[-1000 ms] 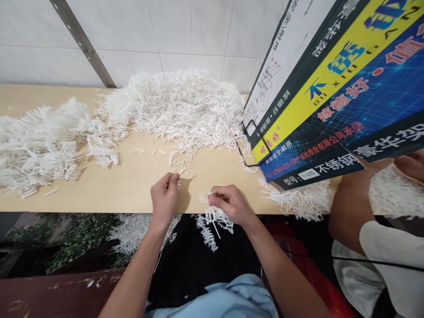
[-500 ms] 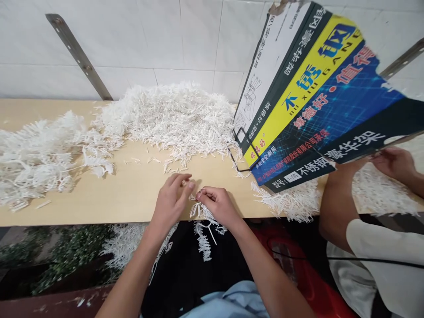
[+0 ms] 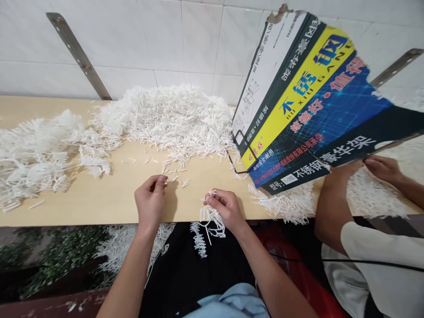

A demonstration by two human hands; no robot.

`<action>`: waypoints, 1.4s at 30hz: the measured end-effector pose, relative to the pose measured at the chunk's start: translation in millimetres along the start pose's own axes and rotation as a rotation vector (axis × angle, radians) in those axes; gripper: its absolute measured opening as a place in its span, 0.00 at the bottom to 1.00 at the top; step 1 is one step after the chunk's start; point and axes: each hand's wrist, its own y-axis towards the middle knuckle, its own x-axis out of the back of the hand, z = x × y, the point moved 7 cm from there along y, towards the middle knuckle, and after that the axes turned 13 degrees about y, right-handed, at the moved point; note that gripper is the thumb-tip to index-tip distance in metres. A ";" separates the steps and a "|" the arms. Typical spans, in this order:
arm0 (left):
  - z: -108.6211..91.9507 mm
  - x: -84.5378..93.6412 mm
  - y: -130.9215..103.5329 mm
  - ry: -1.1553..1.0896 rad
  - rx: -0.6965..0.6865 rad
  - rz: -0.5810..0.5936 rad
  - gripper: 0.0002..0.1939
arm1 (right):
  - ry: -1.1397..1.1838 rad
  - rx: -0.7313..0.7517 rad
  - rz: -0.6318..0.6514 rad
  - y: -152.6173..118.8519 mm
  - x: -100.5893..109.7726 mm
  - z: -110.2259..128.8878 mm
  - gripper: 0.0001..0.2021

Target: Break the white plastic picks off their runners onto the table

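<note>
My right hand pinches a branching cluster of small white plastic pieces, which hangs over the front edge of the wooden board. To its left, my left hand is closed above the board, thumb and fingertips together on something tiny and white that I cannot make out. A few loose white slivers lie on the board between and beyond my hands. A large heap of white pieces is piled behind them, against the wall.
On the left lie tangled white clusters. A printed cardboard box panel stands at the right, beside a black wire frame. Past it, another person's hand is near more white pieces. Metal brackets are on the wall.
My hands have moved apart, the left one toward the left and the right one slightly right and down with the cluster. More loose slivers show on the board between them.
</note>
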 end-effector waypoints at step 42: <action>-26.3 -34.5 -47.1 0.291 -0.428 0.785 0.18 | -0.345 -0.068 0.121 6.5 -20.6 10.8 0.16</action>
